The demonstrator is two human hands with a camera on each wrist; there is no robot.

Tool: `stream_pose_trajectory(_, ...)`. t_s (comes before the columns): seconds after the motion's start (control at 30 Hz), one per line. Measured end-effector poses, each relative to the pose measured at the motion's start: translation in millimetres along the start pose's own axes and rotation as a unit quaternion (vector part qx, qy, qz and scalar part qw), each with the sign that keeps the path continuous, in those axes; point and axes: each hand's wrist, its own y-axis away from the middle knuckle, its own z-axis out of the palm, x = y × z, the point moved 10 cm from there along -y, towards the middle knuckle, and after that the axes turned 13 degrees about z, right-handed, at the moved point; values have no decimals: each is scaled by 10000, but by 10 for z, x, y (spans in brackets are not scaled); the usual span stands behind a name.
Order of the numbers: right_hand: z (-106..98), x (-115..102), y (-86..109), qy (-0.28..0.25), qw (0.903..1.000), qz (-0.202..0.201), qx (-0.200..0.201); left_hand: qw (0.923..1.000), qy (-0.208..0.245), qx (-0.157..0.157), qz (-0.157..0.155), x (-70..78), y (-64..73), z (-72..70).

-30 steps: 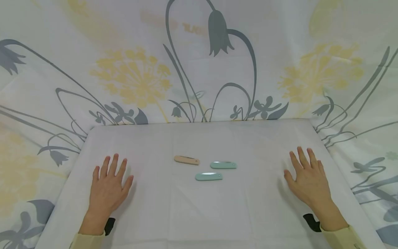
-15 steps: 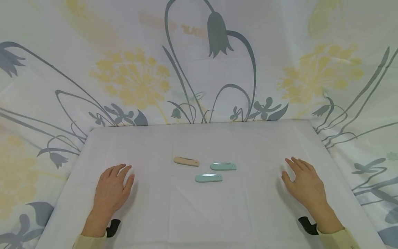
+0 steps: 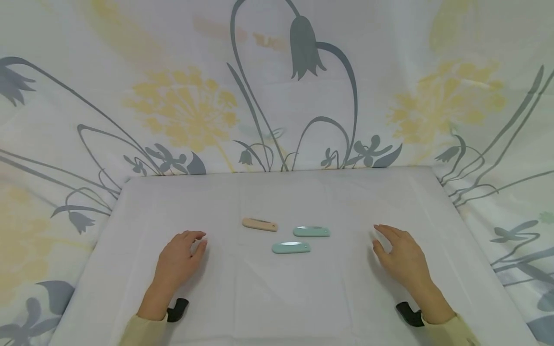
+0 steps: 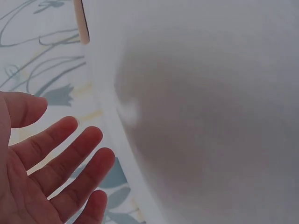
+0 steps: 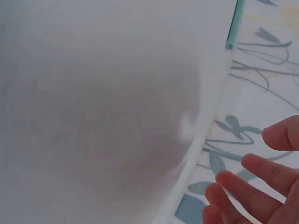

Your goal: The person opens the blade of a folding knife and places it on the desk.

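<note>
Three closed folding knives lie on the white-covered table, near its middle in the head view. One is a beige folding knife (image 3: 259,224) at the left; a mint-green folding knife (image 3: 311,231) lies to its right, and another mint-green folding knife (image 3: 291,247) sits nearer the front. My left hand (image 3: 179,257) hovers to the left of them, fingers loosely bent and holding nothing. On the other side, my right hand (image 3: 402,257) is likewise relaxed and holds nothing. The wrist views catch just an end of the beige knife (image 4: 81,21) and of a green knife (image 5: 235,23).
The white tabletop (image 3: 285,298) ends at a back edge against a hanging cloth (image 3: 277,96) printed with grey and yellow flowers. Black straps (image 3: 177,310) show at both wrists, beside pale yellow sleeves (image 3: 143,331).
Both hands have moved inward, toward the knives, from the table's sides. Their spread fingers have become loosely bent. The knives have stayed in place.
</note>
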Motion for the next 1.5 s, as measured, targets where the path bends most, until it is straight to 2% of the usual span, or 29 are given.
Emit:
stream_pose_trajectory(0.23, 136, -199, -25, -217, 9995, -128, -196, 9986, 533, -57, -3, 155, -121, 126)
stream_pose_trajectory(0.6, 333, -537, -36, -721, 9949, -417, -562, 9928, 1179, 90, 201, 312, -274, 268)
stream_pose_trajectory(0.77, 443, -707, -28, -1013, 9899, -672, -727, 9885, 1469, -144, 325, 437, -349, 462)
stream_pose_trajectory(0.97, 601, -905, -14, -1495, 9788, -884, -1088, 9789, 1926, -445, 512, 651, -411, 685)
stream_pose_trajectory(1.1, 721, -971, -8, -1677, 9724, -891, -1358, 9737, 2107, -535, 684, 781, -461, 779)
stream_pose_trajectory(1.3, 864, -1082, 1, -1860, 9618, -869, -1808, 9705, 2198, -696, 703, 911, -536, 881)
stream_pose_trajectory(1.4, 893, -1143, 5, -1745, 9629, -943, -1828, 9679, 2263, -786, 759, 977, -567, 928)
stream_pose_trajectory(1.5, 938, -1176, -4, -1485, 9682, -878, -1814, 9654, 2323, -825, 857, 1042, -596, 952)
